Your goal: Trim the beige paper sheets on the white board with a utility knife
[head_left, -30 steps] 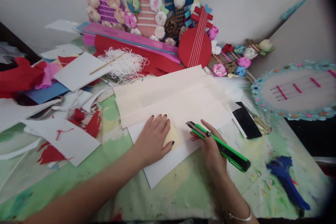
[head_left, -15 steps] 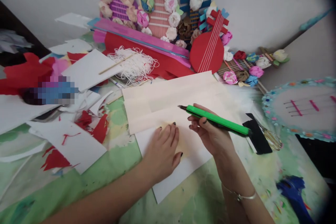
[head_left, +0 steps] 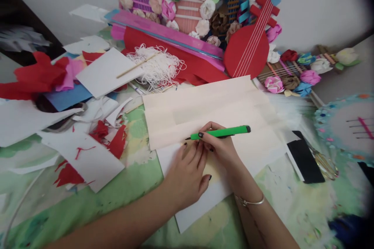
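My right hand [head_left: 223,146] grips a green utility knife [head_left: 229,131], its thin dark tip pointing left, just over the cream paper. Fingers stretched out, my left hand [head_left: 189,173] lies flat on the sheets close to the cream paper's lower edge. The cream paper [head_left: 204,103] shows crease lines and lies over a white sheet [head_left: 189,218] that sticks out beneath my hands. My fingers hide part of the edge between the two sheets. Whether the blade touches the paper I cannot tell.
Paper scraps [head_left: 96,159] and red pieces [head_left: 70,174] litter the left. Behind are tangled white string [head_left: 159,66], a red paper lute [head_left: 247,52] and flower-covered instruments. Scissors [head_left: 325,165] lie beside a black piece [head_left: 306,159] at right; a dark blue tool [head_left: 347,227] is nearer.
My right hand has moved left and down, bringing the knife near my left fingertips and into a flatter angle. My left hand stays on the sheets. The view has shifted slightly.
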`<state>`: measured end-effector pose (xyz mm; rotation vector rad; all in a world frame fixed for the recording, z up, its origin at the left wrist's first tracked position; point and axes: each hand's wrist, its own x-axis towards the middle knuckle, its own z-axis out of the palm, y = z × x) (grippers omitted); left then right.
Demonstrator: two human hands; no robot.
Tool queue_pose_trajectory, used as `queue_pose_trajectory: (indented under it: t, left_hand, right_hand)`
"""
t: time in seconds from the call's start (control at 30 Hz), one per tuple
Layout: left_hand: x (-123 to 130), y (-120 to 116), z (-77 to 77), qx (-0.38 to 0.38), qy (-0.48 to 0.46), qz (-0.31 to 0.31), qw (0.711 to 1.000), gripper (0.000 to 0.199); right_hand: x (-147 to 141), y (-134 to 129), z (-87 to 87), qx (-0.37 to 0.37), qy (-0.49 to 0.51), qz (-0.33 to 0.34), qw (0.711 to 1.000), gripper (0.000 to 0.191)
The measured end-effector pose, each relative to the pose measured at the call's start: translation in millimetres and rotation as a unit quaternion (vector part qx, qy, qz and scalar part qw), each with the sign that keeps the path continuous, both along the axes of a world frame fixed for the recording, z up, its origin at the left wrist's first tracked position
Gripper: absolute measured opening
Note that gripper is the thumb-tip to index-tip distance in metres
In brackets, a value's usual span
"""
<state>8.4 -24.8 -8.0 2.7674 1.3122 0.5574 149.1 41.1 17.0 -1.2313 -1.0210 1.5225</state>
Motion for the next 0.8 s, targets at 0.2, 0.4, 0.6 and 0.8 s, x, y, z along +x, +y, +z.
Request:
queue_pose_trajectory:
  t: [0.2,0.4,0.6,0.8]
  left_hand:
    - [-0.5,-0.3,-0.8,0.009,0.005,-0.005,1.0,0.059]
    - [-0.5,0.7,1.2,0.0,0.015,-0.005,1.0,0.058]
    - [-1.1,0.4,0.0,-0.007,0.013,-0.007,1.0,0.058]
    - [-0.7,0.4,-0.2,0.0,0.01,-0.004,1.0,0.059]
  right_hand:
    - [-0.5,-1.4,2.8,-0.018,-0.039,0.008,0.999,0.02]
    - [-3.4,-1.4,6.3,-0.019,-0.059,-0.001,0.998,0.021]
    - [-4.0,-1.2,6.9,-0.023,-0.058,0.003,0.998,0.021]
    - [-5.0,-1.5,8.5,-0.017,-0.073,0.007,0.997,0.018]
